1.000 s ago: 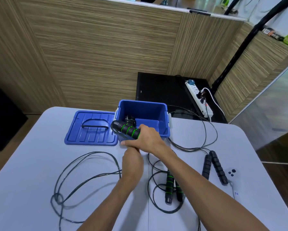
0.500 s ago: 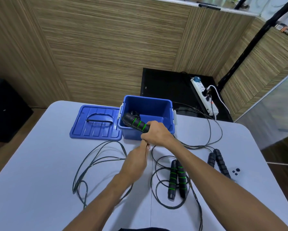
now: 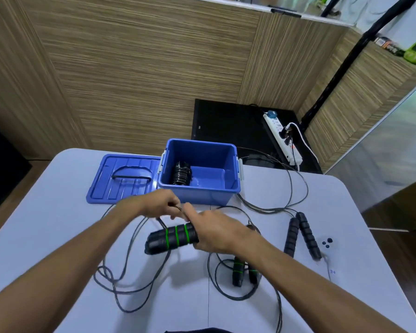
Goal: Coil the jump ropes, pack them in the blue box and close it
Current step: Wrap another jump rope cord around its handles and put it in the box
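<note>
Progress: partial. One coiled rope (image 3: 181, 174) lies inside the blue box (image 3: 199, 188), against its left wall, at centre frame. The lid (image 3: 123, 179) is off and lies flat on the table (image 3: 46, 224), touching the box's left side.

In hand: the right hand (image 3: 216, 230) grips a pair of green-banded handles (image 3: 172, 237) just below the box. The left hand (image 3: 161, 204) pinches this rope's cord (image 3: 135, 255) beside the right hand's fingertips. Most of that cord lies loose in loops at lower left, so I judge coiling barely begun.

Outstanding: a second green-banded rope (image 3: 238, 272), loosely looped, at lower centre; an all-black rope (image 3: 300, 233) at centre right, handles side by side, its cord trailing round behind the box. Neither is coiled. Three ropes to pack, then the lid.

Appearance: thin dark cords; thick ribbed black handles.
</note>
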{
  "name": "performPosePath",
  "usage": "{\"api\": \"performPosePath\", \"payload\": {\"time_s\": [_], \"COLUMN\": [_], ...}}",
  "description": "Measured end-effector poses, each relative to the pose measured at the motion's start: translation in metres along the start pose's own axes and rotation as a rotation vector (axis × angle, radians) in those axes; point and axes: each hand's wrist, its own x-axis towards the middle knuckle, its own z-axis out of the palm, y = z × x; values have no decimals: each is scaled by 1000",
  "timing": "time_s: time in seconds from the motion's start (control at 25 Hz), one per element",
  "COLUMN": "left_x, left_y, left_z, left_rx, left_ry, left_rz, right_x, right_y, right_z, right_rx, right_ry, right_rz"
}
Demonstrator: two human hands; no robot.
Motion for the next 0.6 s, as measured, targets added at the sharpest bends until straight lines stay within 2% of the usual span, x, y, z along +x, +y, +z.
{"api": "performPosePath", "payload": {"time_s": [0.12, 0.2, 0.4, 0.6], "left_x": [-6, -10, -21, -31], "left_y": [17, 31, 64, 90], "left_z": [-20, -18, 26, 72], "left_rx": [87, 145, 201, 42], "left_ry": [-85, -33, 414, 620], "left_rz": [-32, -6, -21, -74], "right_x": [3, 11, 29, 38], "right_y": [-3, 3, 24, 35], "right_z": [28, 43, 49, 44], "right_rx": [-66, -74, -10, 36], "right_ry": [-4, 18, 176, 249], "right_rz": [60, 188, 407, 445]}}
